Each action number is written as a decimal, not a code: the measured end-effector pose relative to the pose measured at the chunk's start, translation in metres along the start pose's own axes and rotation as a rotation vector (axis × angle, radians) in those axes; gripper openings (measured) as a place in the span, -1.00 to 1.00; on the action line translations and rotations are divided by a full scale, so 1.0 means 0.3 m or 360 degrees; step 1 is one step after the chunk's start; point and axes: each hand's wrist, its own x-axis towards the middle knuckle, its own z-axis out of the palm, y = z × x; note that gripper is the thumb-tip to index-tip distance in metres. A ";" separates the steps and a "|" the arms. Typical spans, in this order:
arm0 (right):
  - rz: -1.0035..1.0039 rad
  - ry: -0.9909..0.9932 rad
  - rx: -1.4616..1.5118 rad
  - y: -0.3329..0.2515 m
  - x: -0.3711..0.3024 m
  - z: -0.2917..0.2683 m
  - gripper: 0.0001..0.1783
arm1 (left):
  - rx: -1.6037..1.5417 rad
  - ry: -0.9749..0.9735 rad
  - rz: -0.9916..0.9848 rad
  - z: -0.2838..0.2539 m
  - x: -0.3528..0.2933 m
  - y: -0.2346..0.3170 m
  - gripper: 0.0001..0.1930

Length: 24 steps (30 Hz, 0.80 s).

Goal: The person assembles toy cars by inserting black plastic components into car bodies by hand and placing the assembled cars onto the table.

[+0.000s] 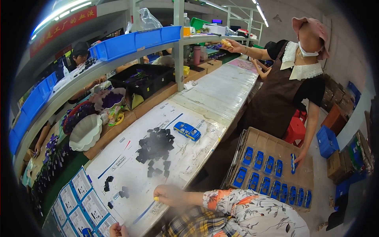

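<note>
My right hand (172,196) is closed in a pinch over the table's near edge, with a small yellow piece (156,198) at its fingertips. Only a few fingers of my left hand (118,230) show at the lower edge; they are slightly apart and nothing shows between them. To its left lies a blue toy car (87,232), partly cut off. Farther up the white table sits a blue toy car body (187,131) beside a loose pile of small black parts (154,145). Smaller groups of black parts (107,183) lie nearer my hands.
Printed label sheets (81,201) cover the table's left end. At right, a co-worker in a brown apron reaches into a cardboard tray (272,142) of blue toy cars and holds a yellowish thing up. A shelf with blue bins (136,41) and a black crate (142,81) line the far side.
</note>
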 end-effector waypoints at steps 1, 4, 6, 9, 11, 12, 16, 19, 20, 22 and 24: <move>-0.0012 0.0030 -0.0006 0.000 0.000 -0.002 -0.87 | 0.0004 0.0004 -0.0003 0.004 -0.001 -0.010 -0.73; -0.0047 0.0036 0.0014 -0.005 0.000 -0.005 -0.88 | -0.0185 0.0114 -0.0099 0.013 0.000 -0.014 -0.75; -0.0040 0.0024 0.0034 -0.008 -0.003 -0.007 -0.88 | -0.0133 0.0110 -0.0149 0.011 -0.005 0.006 -0.76; -0.0052 0.0010 0.0060 0.001 -0.002 -0.008 -0.88 | 0.0000 0.0102 -0.0056 0.015 -0.013 0.039 -0.76; -0.0067 0.0011 0.0066 0.006 -0.005 -0.008 -0.88 | 0.0080 0.0074 -0.0021 0.012 -0.017 0.074 -0.76; -0.0053 0.0001 0.0092 0.004 -0.006 -0.007 -0.88 | 0.0166 0.0042 0.0009 0.013 -0.017 0.091 -0.75; -0.0052 -0.0010 0.0151 -0.001 -0.008 -0.005 -0.88 | 0.0201 0.0064 -0.0055 0.023 -0.024 0.121 -0.74; -0.0042 -0.0010 0.0191 -0.003 -0.010 -0.009 -0.88 | 0.0225 0.0049 -0.0078 0.029 -0.022 0.127 -0.73; -0.0036 -0.0022 0.0206 0.000 -0.009 -0.013 -0.88 | 0.0297 0.0031 -0.0057 0.031 -0.019 0.141 -0.73; -0.0058 -0.0001 0.0214 0.006 -0.008 -0.011 -0.88 | 0.0379 0.0012 -0.0028 0.032 -0.016 0.151 -0.73; -0.0089 0.0017 0.0226 0.002 -0.010 -0.010 -0.88 | 0.0362 0.0021 -0.0041 0.027 -0.022 0.142 -0.72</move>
